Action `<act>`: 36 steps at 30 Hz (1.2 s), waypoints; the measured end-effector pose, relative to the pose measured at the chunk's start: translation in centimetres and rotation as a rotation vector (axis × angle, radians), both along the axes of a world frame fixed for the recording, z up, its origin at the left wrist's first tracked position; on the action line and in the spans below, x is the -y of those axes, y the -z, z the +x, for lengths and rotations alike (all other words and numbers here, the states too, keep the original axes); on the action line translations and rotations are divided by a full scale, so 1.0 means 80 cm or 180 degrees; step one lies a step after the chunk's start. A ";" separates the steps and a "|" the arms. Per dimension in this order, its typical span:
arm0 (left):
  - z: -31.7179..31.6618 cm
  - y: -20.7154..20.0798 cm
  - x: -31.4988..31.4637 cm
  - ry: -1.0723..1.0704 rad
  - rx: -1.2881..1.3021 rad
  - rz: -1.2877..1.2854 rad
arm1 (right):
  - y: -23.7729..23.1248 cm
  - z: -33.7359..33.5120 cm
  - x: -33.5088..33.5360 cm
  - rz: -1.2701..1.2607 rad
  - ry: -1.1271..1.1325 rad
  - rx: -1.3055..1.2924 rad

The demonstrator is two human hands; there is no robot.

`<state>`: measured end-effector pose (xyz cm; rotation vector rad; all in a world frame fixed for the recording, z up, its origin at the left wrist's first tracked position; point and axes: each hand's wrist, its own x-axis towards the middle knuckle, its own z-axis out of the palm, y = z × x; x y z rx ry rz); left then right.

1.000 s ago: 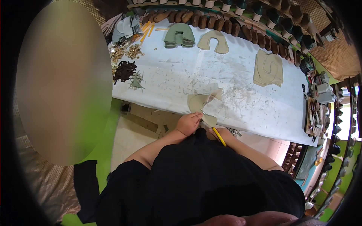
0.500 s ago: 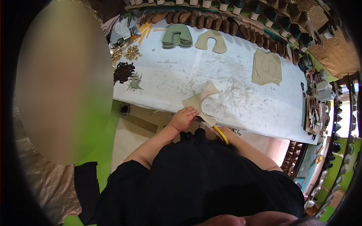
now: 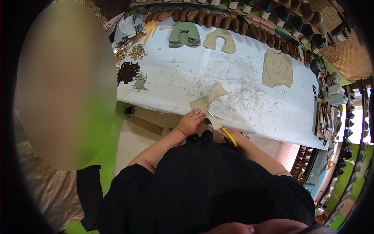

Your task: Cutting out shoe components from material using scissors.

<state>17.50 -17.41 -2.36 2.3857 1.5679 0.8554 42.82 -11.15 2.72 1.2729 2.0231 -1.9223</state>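
A curved beige sheet (image 3: 216, 92), like leather or lining material, lies over the table's near edge. My left hand (image 3: 191, 122) grips its near left part, fingers pressed together on top and the thumb hidden. My right hand (image 3: 224, 133), partly hidden by my shirt and the handle, is closed on yellow-handled scissors (image 3: 230, 137). Their blade tip shows at the sheet's inner curve, and a narrow beige strip hangs beside the blades near the handle.
On the white table (image 3: 163, 87) stand a stack of green U-shaped pieces (image 3: 184, 34), beige U-shaped pieces (image 3: 220, 40) and a beige stack with a traced curve (image 3: 277, 68). Shoe lasts (image 3: 241, 27) line the far edge. Brown scraps (image 3: 128, 72) and metal fittings (image 3: 138, 51) lie left.
The scissors have shifted slightly, and their blade tip now shows more clearly above the sheet. The strip near the handle has turned a little. My left hand has barely moved.
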 end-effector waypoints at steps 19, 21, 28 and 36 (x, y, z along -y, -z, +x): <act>0.016 -0.011 0.004 -0.0279 0.0213 -0.0114 | 0.046 0.005 0.005 0.0436 -0.0493 0.1103; 0.025 -0.013 0.005 -0.0458 0.0155 -0.0116 | 0.043 0.005 0.006 0.0310 -0.0415 0.0795; 0.027 -0.021 0.000 -0.0347 -0.0088 -0.0101 | 0.023 0.004 -0.006 0.0421 -0.0500 0.0858; -0.013 -0.012 -0.004 0.0067 -0.0647 -0.0395 | 0.028 0.009 -0.011 0.0069 -0.0512 0.0940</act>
